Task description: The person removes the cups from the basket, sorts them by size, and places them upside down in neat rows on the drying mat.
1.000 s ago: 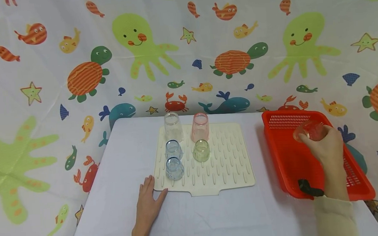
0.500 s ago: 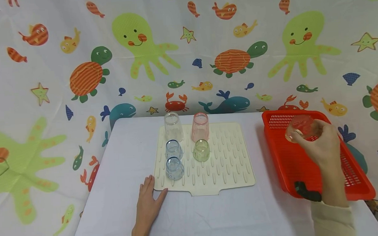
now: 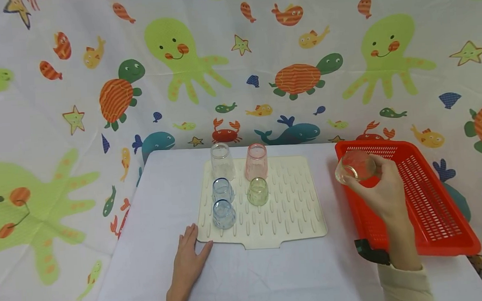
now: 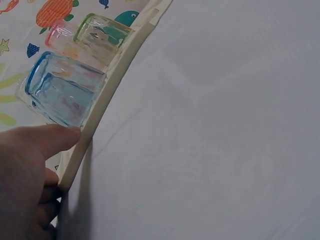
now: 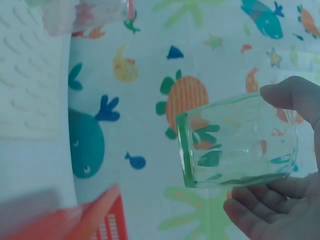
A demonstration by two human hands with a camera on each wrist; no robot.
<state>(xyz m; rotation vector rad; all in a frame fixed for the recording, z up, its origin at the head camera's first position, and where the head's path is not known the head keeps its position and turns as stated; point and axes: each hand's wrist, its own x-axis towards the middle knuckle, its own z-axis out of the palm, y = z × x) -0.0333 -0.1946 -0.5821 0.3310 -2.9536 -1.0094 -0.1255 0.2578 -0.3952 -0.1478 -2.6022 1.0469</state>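
Note:
My right hand (image 3: 386, 195) holds a small drinking glass (image 3: 358, 165) above the left rim of the red basket (image 3: 441, 197). In the right wrist view this glass lies sideways between thumb and fingers and shows a greenish edge. My left hand (image 3: 186, 253) rests at the front left corner of a cream drying mat (image 3: 286, 202), fingers straight and thumb at the front edge. On the mat stand a tall clear glass (image 3: 222, 163), a tall pink glass (image 3: 257, 162), a short green glass (image 3: 257, 193) and two short blue glasses, one nearer (image 3: 224, 215) and one behind (image 3: 222, 191).
A white cloth covers the table (image 3: 280, 280). Behind it hangs a curtain (image 3: 237, 78) printed with sea animals. The basket stands at the table's right side. The glasses stand on the mat's left half, and bare ribbed surface lies to their right.
My right hand has moved left with the glass, from over the middle of the basket to above its left rim. My left hand and the glasses on the mat have stayed put.

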